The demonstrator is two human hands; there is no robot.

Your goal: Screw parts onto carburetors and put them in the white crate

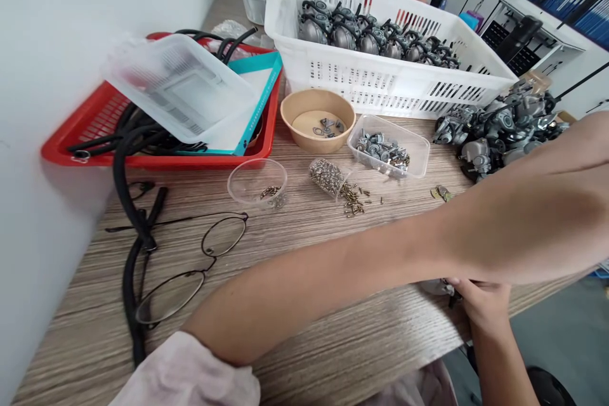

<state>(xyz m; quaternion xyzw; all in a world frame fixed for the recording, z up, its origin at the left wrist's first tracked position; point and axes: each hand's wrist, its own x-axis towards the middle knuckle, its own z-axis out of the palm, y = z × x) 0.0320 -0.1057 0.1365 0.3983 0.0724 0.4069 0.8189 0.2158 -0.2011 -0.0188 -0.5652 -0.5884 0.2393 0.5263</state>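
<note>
Wood-grain worktop [333,342] runs beside a white wall, with office shelving of blue binders at 1 o'clock. No brand, label or writing can be read anywhere. Two white slatted baskets stand at 12 o'clock; the nearer basket [380,76] holds a row of grey metal carburettor-like parts, too packed to count. One red tray [95,120] at 10 o'clock carries black hoses, a teal-edged sheet and one clear plastic lid. A loose heap of the same grey parts [499,130] lies at 2 o'clock. A person in an orange shirt sits behind the baskets. The left forearm stretches across the view toward 3 o'clock, its hand out of sight. The right hand [480,304], at 5 o'clock by the worktop's edge, is curled on a small metal part [440,287], largely hidden under the forearm. One tan bowl [318,119], one clear tub of fittings [387,152], one clear cup [257,181], one tipped cup spilling brass screws [333,181] and one pair of spectacles [195,266] sit between.
</note>
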